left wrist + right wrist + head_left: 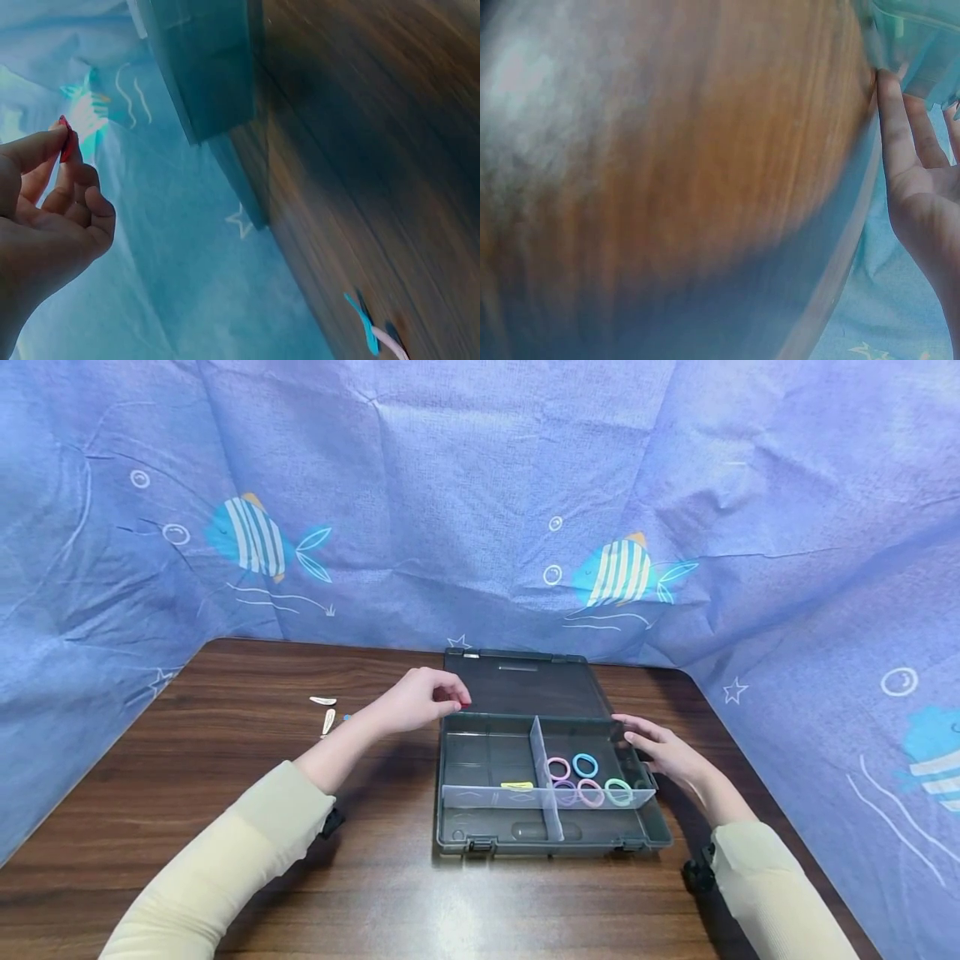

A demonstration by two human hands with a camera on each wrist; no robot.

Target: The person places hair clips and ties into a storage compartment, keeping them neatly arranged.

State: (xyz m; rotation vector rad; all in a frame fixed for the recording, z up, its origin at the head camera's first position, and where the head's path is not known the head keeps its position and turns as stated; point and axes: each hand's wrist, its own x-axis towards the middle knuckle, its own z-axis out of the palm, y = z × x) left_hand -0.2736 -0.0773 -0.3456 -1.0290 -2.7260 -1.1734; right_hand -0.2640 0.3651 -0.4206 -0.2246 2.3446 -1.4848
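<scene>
My left hand pinches a small red hair clip between thumb and fingertips, above the back left corner of the divided grey plastic box. Inside the box, a yellow hair clip lies in the back left compartment. Pink, blue, purple and green hair ties, among them a blue hair tie, fill the back right one. With fingers nearly straight, my right hand rests against the box's right side near its back corner; the right wrist view shows its fingertips at the box wall.
The box's see-through lid lies folded back behind it. To the left on the brown table lie white hair clips and a blue hair clip, largely hidden by the left arm in the head view. A blue fish-print cloth hangs behind.
</scene>
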